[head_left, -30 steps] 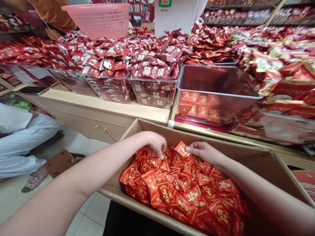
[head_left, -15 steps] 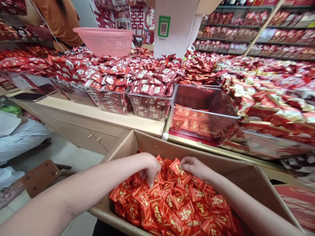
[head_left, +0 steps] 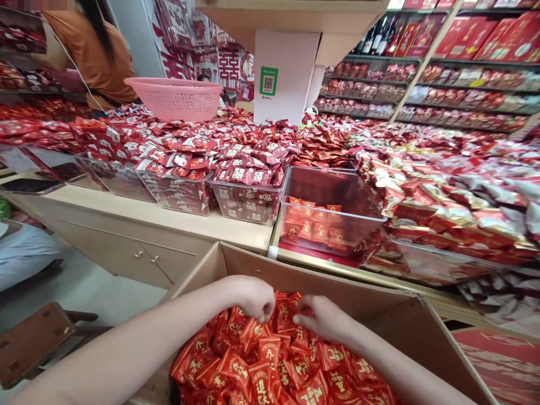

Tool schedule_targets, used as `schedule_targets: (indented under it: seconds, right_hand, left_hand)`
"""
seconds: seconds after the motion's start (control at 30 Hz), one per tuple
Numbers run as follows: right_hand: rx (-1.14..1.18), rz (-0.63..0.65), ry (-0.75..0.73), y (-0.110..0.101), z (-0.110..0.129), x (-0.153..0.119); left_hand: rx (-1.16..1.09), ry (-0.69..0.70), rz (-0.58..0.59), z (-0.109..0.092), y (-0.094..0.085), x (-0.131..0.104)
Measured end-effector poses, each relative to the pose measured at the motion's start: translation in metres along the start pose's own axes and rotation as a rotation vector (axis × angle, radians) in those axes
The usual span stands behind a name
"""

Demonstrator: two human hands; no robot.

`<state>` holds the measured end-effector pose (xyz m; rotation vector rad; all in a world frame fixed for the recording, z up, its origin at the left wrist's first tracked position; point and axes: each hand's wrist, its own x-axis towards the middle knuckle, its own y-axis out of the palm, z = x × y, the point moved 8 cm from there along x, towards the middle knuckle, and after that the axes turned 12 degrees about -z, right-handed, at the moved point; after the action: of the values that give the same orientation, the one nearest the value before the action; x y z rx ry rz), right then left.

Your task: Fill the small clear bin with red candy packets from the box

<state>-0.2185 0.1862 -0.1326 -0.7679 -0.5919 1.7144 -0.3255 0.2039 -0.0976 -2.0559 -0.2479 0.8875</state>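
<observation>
Red candy packets with gold lettering [head_left: 270, 351] fill a cardboard box [head_left: 358, 284] in front of me. My left hand [head_left: 256, 301] hangs over the packets near the box's far side, its fingers curled inward; whether a packet is inside them is hidden. Facing it from the right is my right hand [head_left: 323, 318], thumb and fingertips apart, close to some upright packets [head_left: 286, 312] between the two hands. Beyond the box, a clear plastic bin [head_left: 333, 219] holds rows of similar red packets low down.
Bins of wrapped sweets [head_left: 248, 197] line the counter [head_left: 169, 225]. A pink basket [head_left: 177, 98] stands on the sweets behind. At the lower left is a brown stool [head_left: 36, 343]. A person in orange [head_left: 95, 53] stands at the back left; another person's pale-clothed leg [head_left: 27, 253] shows at the left.
The view has tilted up and shifted. My right hand's fingers have come off the packet they were touching and spread apart. My left hand's fingers, earlier pointing down into the packets, are now curled in.
</observation>
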Motion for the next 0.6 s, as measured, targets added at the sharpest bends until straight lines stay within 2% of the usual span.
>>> schedule_targets:
  seconds: [0.07, 0.13, 0.23, 0.33, 0.47, 0.6]
  right_hand:
    - [0.319, 0.145, -0.059, 0.010, 0.021, -0.005]
    - [0.633, 0.228, -0.072, 0.013, 0.036, -0.008]
    - [0.887, 0.157, -0.037, 0.003, 0.042, -0.006]
    - [0.975, 0.101, 0.038, -0.008, 0.039, -0.003]
    - [0.945, 0.010, 0.166, -0.018, 0.027, 0.001]
    - [1.010, -0.156, 0.198, -0.031, 0.018, 0.005]
  left_hand:
    - [-0.050, 0.077, -0.155, -0.007, -0.027, -0.005]
    - [-0.106, 0.139, -0.249, -0.014, -0.043, -0.009]
    - [-0.191, 0.215, -0.290, -0.022, -0.053, -0.015]
    - [-0.345, 0.250, -0.319, -0.026, -0.059, -0.019]
    - [-0.555, 0.167, -0.469, -0.010, -0.071, -0.015]
    - [-0.829, 0.102, -0.374, 0.002, -0.059, -0.002]
